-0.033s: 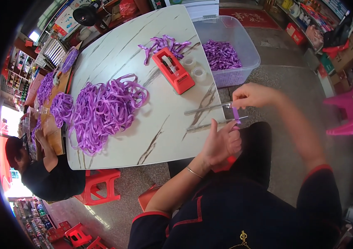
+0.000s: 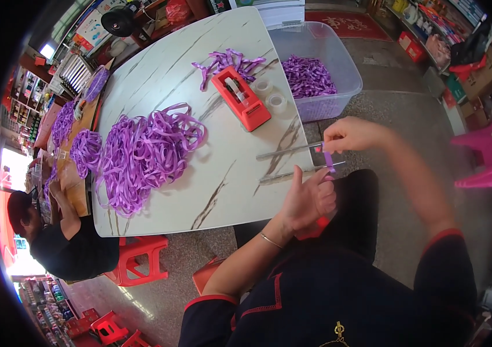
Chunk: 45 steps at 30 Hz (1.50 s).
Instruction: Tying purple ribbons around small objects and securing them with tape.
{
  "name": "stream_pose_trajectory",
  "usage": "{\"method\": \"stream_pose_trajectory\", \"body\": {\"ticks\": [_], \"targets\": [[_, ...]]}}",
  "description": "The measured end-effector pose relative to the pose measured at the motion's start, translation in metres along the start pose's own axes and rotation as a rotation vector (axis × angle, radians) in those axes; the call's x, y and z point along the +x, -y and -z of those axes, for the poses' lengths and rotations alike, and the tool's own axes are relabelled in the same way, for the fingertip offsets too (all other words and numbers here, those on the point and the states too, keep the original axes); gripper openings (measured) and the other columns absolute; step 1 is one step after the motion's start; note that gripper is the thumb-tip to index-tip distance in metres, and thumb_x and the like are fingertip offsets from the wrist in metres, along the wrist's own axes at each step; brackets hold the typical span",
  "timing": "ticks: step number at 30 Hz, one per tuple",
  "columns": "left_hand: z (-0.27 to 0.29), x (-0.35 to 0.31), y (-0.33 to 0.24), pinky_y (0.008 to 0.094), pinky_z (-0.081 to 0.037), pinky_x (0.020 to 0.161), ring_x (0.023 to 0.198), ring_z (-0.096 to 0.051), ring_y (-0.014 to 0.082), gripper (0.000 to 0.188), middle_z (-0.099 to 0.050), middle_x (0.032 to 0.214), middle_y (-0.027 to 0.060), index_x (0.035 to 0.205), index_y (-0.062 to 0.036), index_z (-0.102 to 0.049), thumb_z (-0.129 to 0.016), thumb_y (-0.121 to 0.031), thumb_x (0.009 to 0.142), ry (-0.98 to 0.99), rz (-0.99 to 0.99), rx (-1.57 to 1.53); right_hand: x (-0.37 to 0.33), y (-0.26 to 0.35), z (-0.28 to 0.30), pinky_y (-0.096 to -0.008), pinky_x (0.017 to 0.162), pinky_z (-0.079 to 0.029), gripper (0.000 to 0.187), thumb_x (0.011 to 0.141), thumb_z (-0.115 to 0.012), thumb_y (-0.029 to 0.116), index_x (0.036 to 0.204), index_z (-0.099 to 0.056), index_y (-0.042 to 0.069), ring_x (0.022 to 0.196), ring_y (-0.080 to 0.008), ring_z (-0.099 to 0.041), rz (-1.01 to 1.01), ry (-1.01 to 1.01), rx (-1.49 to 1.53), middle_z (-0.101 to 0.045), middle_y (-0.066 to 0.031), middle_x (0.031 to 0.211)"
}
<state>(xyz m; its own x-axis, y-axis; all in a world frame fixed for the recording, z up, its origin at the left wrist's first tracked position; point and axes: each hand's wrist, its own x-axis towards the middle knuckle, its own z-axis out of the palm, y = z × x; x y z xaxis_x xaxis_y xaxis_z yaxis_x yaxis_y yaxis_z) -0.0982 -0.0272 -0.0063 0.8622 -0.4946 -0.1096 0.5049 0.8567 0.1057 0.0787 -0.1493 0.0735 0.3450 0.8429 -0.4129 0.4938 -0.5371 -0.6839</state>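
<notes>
Two thin metal rods (image 2: 290, 151) reach out past the right edge of the marble-patterned table, roughly side by side. A short length of purple ribbon (image 2: 328, 160) spans them near their outer ends. My right hand (image 2: 355, 134) pinches the ribbon at the farther rod, fingertips together. Just below the nearer rod, my left hand (image 2: 311, 202) has its fingers curled in and its thumb raised. Purple ribbon shows at its index fingertip; the rest of that grip is hidden. A large tangled heap of purple ribbon (image 2: 142, 156) lies on the table's left half.
A red tape dispenser (image 2: 241, 98) sits by two clear tape rolls (image 2: 276, 103) and a small pile of ribbon pieces (image 2: 231, 62). Beyond the table's right edge stands a clear plastic bin (image 2: 344, 87) holding ribbon pieces. At left, another person (image 2: 66, 231) works by a red stool (image 2: 142, 260).
</notes>
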Motion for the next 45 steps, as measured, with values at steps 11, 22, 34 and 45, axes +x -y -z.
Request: {"method": "stream_pose_trajectory", "body": {"ticks": [11, 22, 34, 45], "targets": [[-0.005, -0.001, 0.002, 0.0264, -0.028, 0.061, 0.062, -0.029, 0.0133, 0.071, -0.027, 0.068, -0.0014, 0.128, -0.0115, -0.041, -0.024, -0.066, 0.086, -0.024, -0.02, 0.001, -0.002, 0.003, -0.016, -0.0376, 0.063, -0.047, 0.025, 0.075, -0.061, 0.034, 0.08, -0.065, 0.01, 0.071, -0.0253, -0.062, -0.082, -0.126, -0.405, -0.064, -0.0075, 0.074], [-0.006, 0.001, 0.001, 0.0263, -0.028, 0.061, 0.062, -0.029, 0.0132, 0.07, -0.029, 0.068, -0.0014, 0.126, -0.0106, -0.042, -0.025, -0.065, 0.086, -0.022, -0.025, 0.013, -0.011, 0.012, -0.024, -0.0401, 0.063, -0.049, 0.046, 0.07, -0.063, 0.052, 0.068, -0.067, 0.007, 0.073, -0.0292, -0.064, -0.243, -0.343, -0.824, -0.064, -0.0141, 0.07], [-0.003, -0.002, 0.002, 0.026, -0.032, 0.062, 0.062, -0.033, 0.0131, 0.075, -0.032, 0.068, -0.0007, 0.13, -0.0078, -0.035, -0.024, -0.067, 0.085, -0.008, -0.034, 0.022, 0.023, -0.093, -0.144, -0.0223, 0.061, -0.042, 0.034, 0.087, -0.052, 0.024, 0.119, -0.051, 0.01, 0.061, -0.006, -0.051, -0.112, -0.128, 1.555, -0.058, -0.0012, 0.083], [-0.009, 0.003, 0.005, 0.0262, -0.03, 0.062, 0.061, -0.032, 0.0118, 0.078, -0.03, 0.065, -0.0013, 0.133, -0.0051, -0.032, -0.026, -0.067, 0.085, -0.014, -0.032, 0.059, 0.046, -0.078, -0.163, -0.024, 0.062, -0.047, 0.032, 0.09, -0.05, 0.022, 0.12, -0.047, 0.009, 0.068, -0.0077, -0.057, 0.367, -0.066, 1.965, -0.06, -0.0015, 0.081]]}}
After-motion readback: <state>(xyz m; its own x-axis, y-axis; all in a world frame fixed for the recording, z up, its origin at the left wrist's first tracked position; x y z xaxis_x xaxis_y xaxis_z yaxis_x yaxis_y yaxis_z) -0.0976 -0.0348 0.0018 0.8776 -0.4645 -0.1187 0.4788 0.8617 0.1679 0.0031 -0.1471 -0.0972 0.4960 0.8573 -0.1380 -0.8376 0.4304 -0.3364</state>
